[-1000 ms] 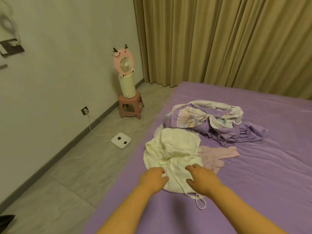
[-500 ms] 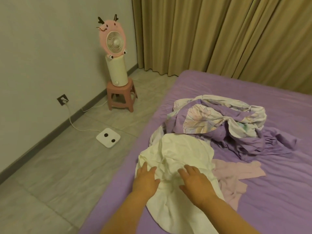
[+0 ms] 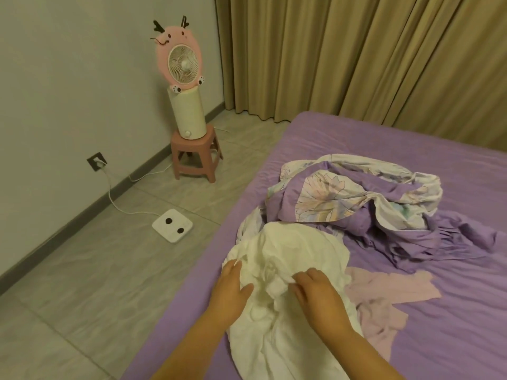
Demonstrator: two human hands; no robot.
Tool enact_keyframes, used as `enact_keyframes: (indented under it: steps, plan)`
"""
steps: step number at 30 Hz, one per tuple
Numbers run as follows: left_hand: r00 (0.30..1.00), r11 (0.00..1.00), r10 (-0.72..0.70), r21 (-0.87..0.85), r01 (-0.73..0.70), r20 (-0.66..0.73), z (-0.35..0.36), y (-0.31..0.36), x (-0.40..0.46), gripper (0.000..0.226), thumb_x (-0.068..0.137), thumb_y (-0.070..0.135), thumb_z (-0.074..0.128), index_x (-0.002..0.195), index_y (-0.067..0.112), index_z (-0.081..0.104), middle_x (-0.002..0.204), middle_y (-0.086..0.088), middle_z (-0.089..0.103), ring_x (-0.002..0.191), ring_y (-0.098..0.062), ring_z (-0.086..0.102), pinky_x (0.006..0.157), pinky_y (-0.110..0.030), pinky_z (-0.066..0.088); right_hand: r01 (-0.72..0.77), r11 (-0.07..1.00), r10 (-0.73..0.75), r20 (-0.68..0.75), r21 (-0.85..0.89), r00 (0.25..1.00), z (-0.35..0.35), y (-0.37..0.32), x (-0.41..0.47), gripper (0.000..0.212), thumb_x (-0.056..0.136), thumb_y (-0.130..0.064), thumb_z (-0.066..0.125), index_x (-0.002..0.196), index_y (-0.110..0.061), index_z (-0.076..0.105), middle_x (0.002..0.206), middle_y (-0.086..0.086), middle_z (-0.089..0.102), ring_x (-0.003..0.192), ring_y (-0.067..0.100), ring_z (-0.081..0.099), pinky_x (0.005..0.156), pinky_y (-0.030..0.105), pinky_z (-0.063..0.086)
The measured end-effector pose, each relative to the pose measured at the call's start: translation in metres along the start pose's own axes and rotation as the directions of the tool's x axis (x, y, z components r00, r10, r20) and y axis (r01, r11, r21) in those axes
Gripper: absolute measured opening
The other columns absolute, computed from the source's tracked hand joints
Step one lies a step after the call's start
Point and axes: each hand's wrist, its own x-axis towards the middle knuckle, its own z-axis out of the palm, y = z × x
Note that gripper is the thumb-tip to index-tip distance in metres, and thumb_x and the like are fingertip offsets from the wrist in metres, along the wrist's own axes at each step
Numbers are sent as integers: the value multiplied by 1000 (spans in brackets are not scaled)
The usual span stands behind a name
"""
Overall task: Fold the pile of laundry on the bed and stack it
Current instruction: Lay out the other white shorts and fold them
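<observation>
A pink deer-faced fan point(image 3: 183, 60) sits atop a cream cylinder base point(image 3: 188, 113), which stands on a pink plastic stool point(image 3: 196, 156) near the room corner. White cable point(image 3: 115, 198) runs from a wall socket point(image 3: 96, 161) w/ a plug in it, across the grey tiled floor point(image 3: 82, 283) to what looks like a white bathroom scale point(image 3: 172, 225). Tan curtains point(image 3: 356, 50) hang at the back.
</observation>
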Motion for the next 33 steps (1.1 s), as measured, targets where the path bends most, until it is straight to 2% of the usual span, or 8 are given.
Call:
enact_keyframes:
  steps: [5,11,17,20,23,25,30,33]
  plan:
    - [967,967,250,-30,-252,-51,-43,64,-54,68,86,24,68,142,23,29,142,7,18,118,0,34,90,-6,28,-77,935,157,-208,347,965,-88,-16,-22,20,97,-21,50,116,-15,55,114,-14,48,101,9,50,76,21,35]
    - [891,888,453,74,-454,25,-96,157,-138,56,88,8,54,137,25,32,129,16,16,106,-5,40,77,1,31,-86,864,301,-372,496,878,-207,-37,-85,22,91,-10,55,79,-22,41,65,-5,46,55,3,44,49,18,33]
    - [798,801,598,33,-597,-73,-152,238,-243,70,87,-1,48,138,44,31,128,24,40,115,6,38,89,4,25,-150,908,255,-231,392,939,-314,-52,-175,57,87,-6,56,138,-23,39,105,3,60,91,26,58,73,36,42]
    - [774,786,617,74,-613,-143,-175,269,-296,67,89,9,56,138,47,33,117,17,51,98,5,48,79,-3,34,-155,914,239,-187,375,953,-353,-55,-217,52,86,-15,65,133,-26,48,118,-9,53,102,18,56,80,29,42]
    - [744,761,646,215,-612,-168,-188,289,-346,61,92,16,57,144,37,33,128,5,54,104,-6,53,87,-16,36,-120,889,248,-245,442,937,-387,-58,-261,3,85,-20,67,88,-20,67,88,1,67,86,23,60,70,37,46]
    - [763,782,615,274,-559,-199,-192,296,-376,58,93,22,57,146,29,34,138,1,50,120,-15,49,94,-24,35,-53,881,220,-307,470,926,-404,-62,-291,17,85,-25,68,70,-20,63,71,-1,63,71,18,55,61,33,40]
    - [807,885,464,225,-408,-365,-192,297,-439,18,85,35,66,96,24,58,91,7,60,86,-15,55,63,-27,37,34,919,154,-440,392,885,-439,-68,-354,26,86,-31,68,66,-16,58,60,-6,52,58,11,44,52,25,29]
    - [800,893,446,139,-428,-402,-190,295,-470,24,82,45,68,76,25,55,74,10,57,68,-7,52,54,-24,34,102,921,101,-483,376,870,-455,-69,-387,7,88,-25,65,94,-29,65,84,-15,62,78,1,54,60,13,37]
